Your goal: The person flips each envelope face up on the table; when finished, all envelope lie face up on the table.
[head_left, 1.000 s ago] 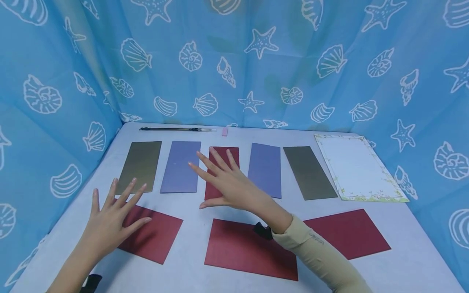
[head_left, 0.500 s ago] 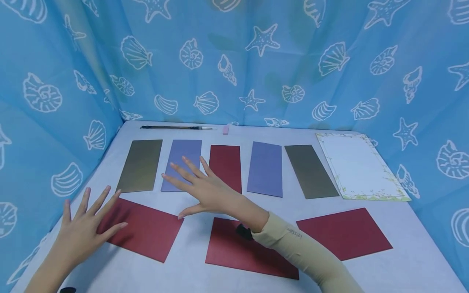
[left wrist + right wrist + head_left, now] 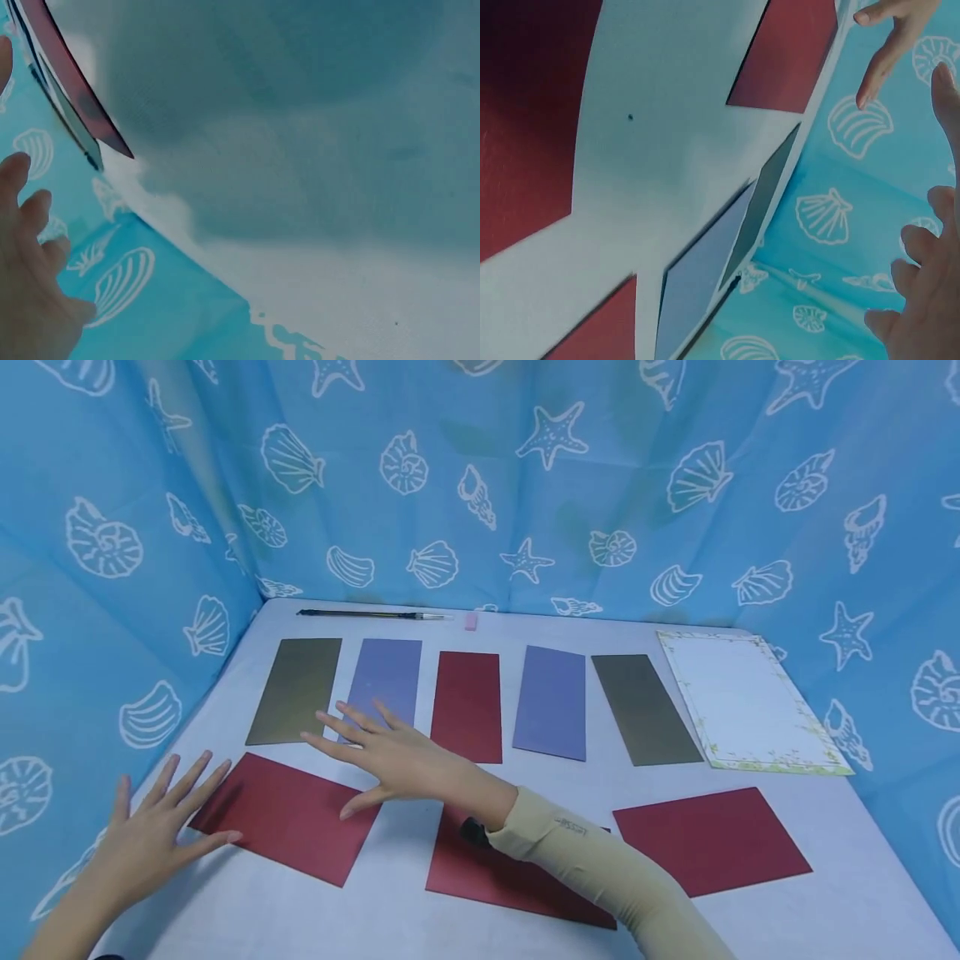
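Observation:
My left hand (image 3: 150, 835) is held out above the near left of the table, fingers straight and spread, holding nothing. Its thumb and fingertips overlap the left end of a red card (image 3: 292, 818). My right hand (image 3: 401, 760), also with fingers fanned out and nothing in its grasp, reaches across the middle. Its fingertips overlap a purple card (image 3: 386, 672), while its thumb overlaps the left red card. Beneath the right forearm lies another red card (image 3: 480, 877), partly hidden by the sleeve. Both hands show in the right wrist view, the left hand (image 3: 900, 45) at the top.
A third red card (image 3: 712, 843) lies at near right. Behind stand in a row olive (image 3: 296, 689), red (image 3: 468, 706), purple (image 3: 551, 702) and olive cards (image 3: 647, 710). A bordered white sheet (image 3: 750, 702), a brush (image 3: 371, 614) and a pink eraser (image 3: 471, 622) lie farther back, before a blue curtain (image 3: 480, 485).
Both hands have moved left and somewhat nearer, still spread. The right hand has passed from over the back red card toward the left purple one. The head view has shifted slightly.

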The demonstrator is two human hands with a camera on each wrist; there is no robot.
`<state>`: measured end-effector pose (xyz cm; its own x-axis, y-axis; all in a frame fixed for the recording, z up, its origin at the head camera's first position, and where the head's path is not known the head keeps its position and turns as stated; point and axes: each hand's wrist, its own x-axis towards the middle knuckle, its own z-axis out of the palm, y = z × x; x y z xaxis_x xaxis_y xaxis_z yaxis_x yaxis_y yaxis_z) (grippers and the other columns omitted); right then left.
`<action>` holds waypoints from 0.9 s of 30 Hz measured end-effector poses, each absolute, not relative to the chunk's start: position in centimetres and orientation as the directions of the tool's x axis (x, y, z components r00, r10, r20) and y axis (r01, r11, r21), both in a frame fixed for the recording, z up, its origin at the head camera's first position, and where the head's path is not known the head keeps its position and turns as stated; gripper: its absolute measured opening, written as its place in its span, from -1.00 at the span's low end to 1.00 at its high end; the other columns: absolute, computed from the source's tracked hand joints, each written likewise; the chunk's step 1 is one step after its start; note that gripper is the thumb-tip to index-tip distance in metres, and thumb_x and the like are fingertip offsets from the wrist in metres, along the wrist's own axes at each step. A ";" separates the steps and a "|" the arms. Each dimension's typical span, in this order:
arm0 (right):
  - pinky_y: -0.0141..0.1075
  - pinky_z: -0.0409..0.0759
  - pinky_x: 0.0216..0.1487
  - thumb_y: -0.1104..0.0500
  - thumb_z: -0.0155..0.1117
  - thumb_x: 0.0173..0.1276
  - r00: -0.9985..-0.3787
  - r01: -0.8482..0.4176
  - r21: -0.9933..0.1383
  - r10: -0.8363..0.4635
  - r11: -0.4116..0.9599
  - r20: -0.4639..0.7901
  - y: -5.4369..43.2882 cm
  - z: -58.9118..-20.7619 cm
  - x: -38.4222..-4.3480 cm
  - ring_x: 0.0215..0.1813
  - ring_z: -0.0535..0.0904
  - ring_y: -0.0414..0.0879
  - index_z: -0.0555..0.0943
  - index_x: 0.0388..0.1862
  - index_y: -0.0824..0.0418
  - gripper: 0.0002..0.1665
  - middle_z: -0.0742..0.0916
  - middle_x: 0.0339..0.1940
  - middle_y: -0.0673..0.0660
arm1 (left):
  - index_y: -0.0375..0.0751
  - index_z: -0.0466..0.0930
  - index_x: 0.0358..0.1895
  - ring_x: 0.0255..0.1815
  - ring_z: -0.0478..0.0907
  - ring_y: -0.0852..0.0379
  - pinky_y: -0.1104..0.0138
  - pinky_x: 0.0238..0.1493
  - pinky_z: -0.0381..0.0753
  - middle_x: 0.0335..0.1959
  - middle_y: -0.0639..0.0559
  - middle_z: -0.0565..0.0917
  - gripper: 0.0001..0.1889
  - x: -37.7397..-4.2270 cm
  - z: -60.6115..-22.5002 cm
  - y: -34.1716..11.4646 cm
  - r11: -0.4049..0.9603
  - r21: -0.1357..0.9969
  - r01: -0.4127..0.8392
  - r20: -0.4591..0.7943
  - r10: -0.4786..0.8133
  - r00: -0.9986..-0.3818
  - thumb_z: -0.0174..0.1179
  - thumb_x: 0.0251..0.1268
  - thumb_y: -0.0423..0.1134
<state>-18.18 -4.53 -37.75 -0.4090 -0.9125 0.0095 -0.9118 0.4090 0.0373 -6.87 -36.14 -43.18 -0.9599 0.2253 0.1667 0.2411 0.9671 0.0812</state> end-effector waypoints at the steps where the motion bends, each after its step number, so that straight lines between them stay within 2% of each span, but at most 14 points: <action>1: 0.05 -0.27 0.48 -0.54 0.02 0.18 -0.402 -0.915 0.043 -0.916 0.401 -0.003 -4.6 -37.9 -18.2 0.56 -0.43 -0.03 -0.29 0.59 -0.05 0.23 -0.15 0.60 0.05 | 0.15 -0.14 0.56 0.53 -0.27 -0.24 -0.25 0.27 -0.66 0.53 -0.19 0.04 0.10 -6.9 -43.3 -36.3 0.963 0.087 0.256 0.168 0.239 -0.956 0.31 0.00 0.32; 6: -0.07 -0.24 0.50 -0.52 0.03 0.20 -0.368 -0.929 0.055 -0.927 0.365 -0.066 -5.0 -38.8 -18.3 0.57 -0.36 -0.07 -0.29 0.59 0.03 0.25 -0.10 0.60 0.05 | 0.04 -0.06 0.56 0.55 -0.19 -0.09 -0.14 0.38 -0.53 0.49 -0.19 0.16 0.14 -7.3 -44.0 -36.9 0.925 0.140 0.354 0.166 0.330 -0.929 0.40 -0.08 0.26; 11: -0.18 -0.28 0.49 -0.47 0.07 0.23 -0.330 -0.944 0.028 -0.935 0.329 -0.128 -5.4 -39.4 -18.1 0.56 -0.33 -0.12 -0.23 0.59 0.08 0.22 -0.07 0.60 0.02 | -0.13 0.17 0.49 0.54 -0.06 0.03 0.10 0.46 -0.45 0.34 -0.27 0.39 0.07 -7.8 -44.3 -37.4 0.890 0.170 0.422 0.174 0.395 -0.902 0.45 -0.13 0.19; 14: -0.22 -0.24 0.50 -0.44 0.07 0.26 -0.321 -0.946 0.024 -0.930 0.322 -0.179 -5.5 -39.7 -17.9 0.57 -0.26 -0.14 -0.14 0.59 0.09 0.15 -0.02 0.60 -0.01 | -0.19 0.34 0.40 0.46 0.15 -0.04 0.18 0.47 -0.36 0.25 -0.29 0.49 -0.02 -8.0 -44.2 -37.6 0.881 0.169 0.443 0.182 0.414 -0.892 0.47 -0.16 0.17; 17: -0.27 -0.19 0.49 -0.39 0.09 0.30 -0.320 -0.944 -0.003 -0.918 0.330 -0.235 -5.7 -40.0 -17.7 0.56 -0.16 -0.19 -0.02 0.58 0.06 0.05 0.10 0.58 -0.05 | -0.17 0.43 0.34 0.38 0.26 -0.14 0.13 0.48 -0.28 0.23 -0.26 0.51 -0.10 -8.1 -44.2 -37.7 0.872 0.190 0.450 0.168 0.423 -0.890 0.46 -0.14 0.16; 22: -0.37 -0.09 0.46 -0.19 0.15 0.40 -0.290 -0.939 -0.086 -0.901 0.332 -0.322 -5.8 -40.6 -17.6 0.52 0.03 -0.27 0.14 0.54 0.03 -0.17 0.26 0.51 -0.08 | -0.08 0.49 0.31 0.36 0.24 -0.25 -0.05 0.44 -0.14 0.27 -0.25 0.48 -0.19 -8.1 -44.4 -37.6 0.867 0.245 0.434 0.125 0.415 -0.901 0.45 -0.10 0.15; 27: -0.44 0.23 0.33 -0.08 0.19 0.42 -0.281 -0.931 -0.129 -0.897 0.341 -0.342 -5.7 -40.9 -17.6 0.41 0.29 -0.23 0.27 0.49 -0.01 -0.29 0.36 0.45 -0.12 | -0.03 0.53 0.27 0.28 0.30 -0.36 -0.21 0.34 0.04 0.27 -0.24 0.48 -0.22 -8.4 -44.1 -37.4 0.873 0.247 0.421 0.094 0.411 -0.907 0.45 -0.12 0.16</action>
